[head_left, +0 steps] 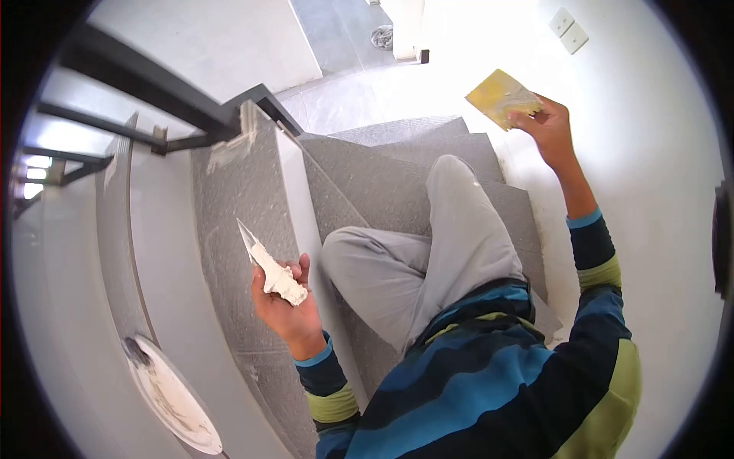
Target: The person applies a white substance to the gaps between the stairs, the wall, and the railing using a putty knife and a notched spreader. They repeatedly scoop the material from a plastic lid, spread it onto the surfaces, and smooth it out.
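Observation:
My left hand (287, 306) is closed around a putty knife (246, 236), held over the grey stair tread on the left. A thick lump of white putty (277, 277) covers most of the knife, and its thin pointed end sticks out beyond. My right hand (547, 126) is raised near the white wall and pinches a flat yellow spreader (501, 96) by its lower right edge. Whitish smears mark the spreader's face. It appears apart from the wall, though the glare makes the gap hard to judge.
Grey stairs (348, 172) turn downward ahead of my bent legs (451, 237). A dark metal railing (153, 76) runs along the upper left. An oval white putty-smeared tray (172, 402) lies at lower left. Sockets (567, 30) are on the right wall.

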`<state>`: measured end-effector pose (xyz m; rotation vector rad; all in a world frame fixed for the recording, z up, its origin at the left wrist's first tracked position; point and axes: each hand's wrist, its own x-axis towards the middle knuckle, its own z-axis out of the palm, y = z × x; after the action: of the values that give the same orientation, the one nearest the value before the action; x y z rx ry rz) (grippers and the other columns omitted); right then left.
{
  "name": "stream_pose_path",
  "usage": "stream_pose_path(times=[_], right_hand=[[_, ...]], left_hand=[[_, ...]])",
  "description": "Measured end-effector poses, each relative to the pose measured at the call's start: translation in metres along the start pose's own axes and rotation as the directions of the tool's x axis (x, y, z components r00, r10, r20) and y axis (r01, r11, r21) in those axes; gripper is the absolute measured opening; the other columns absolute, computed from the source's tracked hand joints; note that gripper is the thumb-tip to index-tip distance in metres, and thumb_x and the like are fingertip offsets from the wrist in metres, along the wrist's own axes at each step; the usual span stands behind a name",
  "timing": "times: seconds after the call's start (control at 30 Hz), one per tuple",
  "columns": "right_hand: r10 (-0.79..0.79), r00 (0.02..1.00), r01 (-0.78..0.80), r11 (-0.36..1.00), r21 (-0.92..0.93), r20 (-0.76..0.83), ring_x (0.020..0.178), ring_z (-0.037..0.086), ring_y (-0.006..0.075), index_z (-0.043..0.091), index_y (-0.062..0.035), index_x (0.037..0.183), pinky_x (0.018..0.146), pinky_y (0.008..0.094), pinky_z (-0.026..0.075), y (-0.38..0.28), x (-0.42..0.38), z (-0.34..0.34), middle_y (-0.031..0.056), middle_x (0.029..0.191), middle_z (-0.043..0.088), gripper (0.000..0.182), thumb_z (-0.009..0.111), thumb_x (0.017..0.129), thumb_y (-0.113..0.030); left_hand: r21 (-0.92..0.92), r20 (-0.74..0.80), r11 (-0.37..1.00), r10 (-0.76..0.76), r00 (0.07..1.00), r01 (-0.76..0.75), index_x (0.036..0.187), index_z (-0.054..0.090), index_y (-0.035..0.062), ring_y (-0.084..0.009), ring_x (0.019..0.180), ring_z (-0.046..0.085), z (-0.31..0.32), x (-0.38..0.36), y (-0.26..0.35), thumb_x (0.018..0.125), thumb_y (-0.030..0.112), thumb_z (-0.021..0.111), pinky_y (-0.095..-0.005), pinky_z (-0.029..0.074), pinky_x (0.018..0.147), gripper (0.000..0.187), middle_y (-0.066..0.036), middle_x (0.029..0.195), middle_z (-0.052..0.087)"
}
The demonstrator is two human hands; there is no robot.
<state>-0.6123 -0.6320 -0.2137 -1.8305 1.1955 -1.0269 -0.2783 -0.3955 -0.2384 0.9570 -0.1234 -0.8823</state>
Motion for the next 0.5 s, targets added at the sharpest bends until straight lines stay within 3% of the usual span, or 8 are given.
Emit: stream_pose_path(times=[0.07, 0.1, 0.17, 0.2, 0.3, 0.33, 0.43, 0.5], right_hand=[[0.049, 0.999, -0.049, 0.993, 0.112, -0.001, 0.079, 0.061, 0.0148, 0.058, 0.0065, 0.106, 0.073, 0.0283, 0.052, 0.024, 0.011, -0.019, 0.0114, 0.088, 0.063, 0.032, 0.063, 0.079, -0.011], [0.107, 0.994, -0.107, 0.971, 0.214, 0.011, 0.079, 0.061, 0.0155, 0.057, 0.0058, 0.106, 0.072, 0.0287, 0.052, 0.041, 0.017, -0.029, 0.0111, 0.089, 0.063, 0.031, 0.061, 0.08, -0.011], [0.15, 0.985, -0.172, 0.868, 0.465, 0.083, 0.082, 0.062, 0.0165, 0.053, 0.0024, 0.109, 0.074, 0.0299, 0.052, 0.083, 0.04, -0.046, 0.0106, 0.092, 0.062, 0.032, 0.057, 0.081, -0.011], [0.159, 0.983, -0.181, 0.855, 0.486, 0.087, 0.082, 0.062, 0.0165, 0.053, 0.0024, 0.109, 0.074, 0.0299, 0.052, 0.105, 0.054, -0.055, 0.0106, 0.092, 0.062, 0.032, 0.057, 0.081, -0.011], [0.072, 0.984, -0.161, 0.747, 0.645, 0.163, 0.092, 0.058, 0.0158, 0.048, 0.0021, 0.115, 0.083, 0.0305, 0.048, 0.161, 0.117, -0.081, 0.0108, 0.098, 0.059, 0.039, 0.055, 0.08, -0.013], [0.077, 0.983, -0.17, 0.709, 0.685, 0.164, 0.096, 0.056, 0.0173, 0.045, 0.0031, 0.117, 0.085, 0.0307, 0.048, 0.176, 0.136, -0.091, 0.0118, 0.103, 0.057, 0.043, 0.056, 0.079, -0.014], [0.177, 0.97, -0.241, 0.634, 0.735, 0.166, 0.1, 0.056, 0.0199, 0.042, 0.0043, 0.121, 0.088, 0.0333, 0.047, 0.213, 0.148, -0.12, 0.0135, 0.109, 0.054, 0.049, 0.056, 0.077, -0.013], [0.405, 0.901, -0.352, 0.47, 0.809, 0.156, 0.103, 0.055, 0.0223, 0.039, 0.0059, 0.123, 0.091, 0.0365, 0.046, 0.234, 0.134, -0.143, 0.015, 0.113, 0.052, 0.053, 0.055, 0.075, -0.011]], left_hand=[[-0.119, 0.207, 0.987, -0.078, 0.975, 0.104, 0.101, 0.05, 0.0063, -0.0141, 0.066, 0.052, 0.023, 0.015, -0.02, 0.091, 0.029, 0.039, -0.0405, 0.046, 0.086, 0.027, -0.001, 0.065, 0.048], [-0.093, 0.208, 0.991, -0.079, 0.975, 0.1, 0.101, 0.05, 0.0063, -0.0141, 0.066, 0.052, 0.038, 0.022, -0.032, 0.091, 0.029, 0.039, -0.0405, 0.046, 0.086, 0.027, -0.001, 0.065, 0.048], [-0.183, 0.358, 0.944, -0.196, 0.913, 0.275, 0.099, 0.049, 0.0066, -0.0145, 0.066, 0.05, 0.073, 0.037, -0.065, 0.09, 0.029, 0.045, -0.0393, 0.046, 0.088, 0.025, 0.001, 0.061, 0.042], [-0.161, 0.349, 0.95, -0.199, 0.916, 0.268, 0.099, 0.049, 0.0066, -0.0145, 0.066, 0.05, 0.09, 0.045, -0.082, 0.09, 0.029, 0.045, -0.0393, 0.046, 0.088, 0.025, 0.001, 0.061, 0.042], [-0.226, 0.406, 0.86, -0.344, 0.846, 0.458, 0.1, 0.049, 0.0056, -0.0167, 0.073, 0.051, 0.139, 0.082, -0.134, 0.084, 0.025, 0.058, -0.0399, 0.044, 0.092, 0.026, 0.0, 0.062, 0.044], [-0.207, 0.392, 0.872, -0.341, 0.854, 0.443, 0.1, 0.049, 0.0056, -0.0167, 0.073, 0.051, 0.158, 0.098, -0.155, 0.084, 0.025, 0.058, -0.0399, 0.044, 0.092, 0.026, 0.0, 0.062, 0.044], [-0.169, 0.44, 0.814, -0.443, 0.782, 0.556, 0.098, 0.049, 0.0049, -0.0196, 0.073, 0.052, 0.207, 0.135, -0.212, 0.085, 0.023, 0.056, -0.0428, 0.042, 0.094, 0.023, -0.002, 0.063, 0.044], [-0.225, 0.469, 0.734, -0.495, 0.731, 0.641, 0.093, 0.049, 0.0047, -0.0206, 0.076, 0.051, 0.236, 0.148, -0.247, 0.087, 0.025, 0.051, -0.046, 0.037, 0.098, 0.021, -0.002, 0.064, 0.043]])
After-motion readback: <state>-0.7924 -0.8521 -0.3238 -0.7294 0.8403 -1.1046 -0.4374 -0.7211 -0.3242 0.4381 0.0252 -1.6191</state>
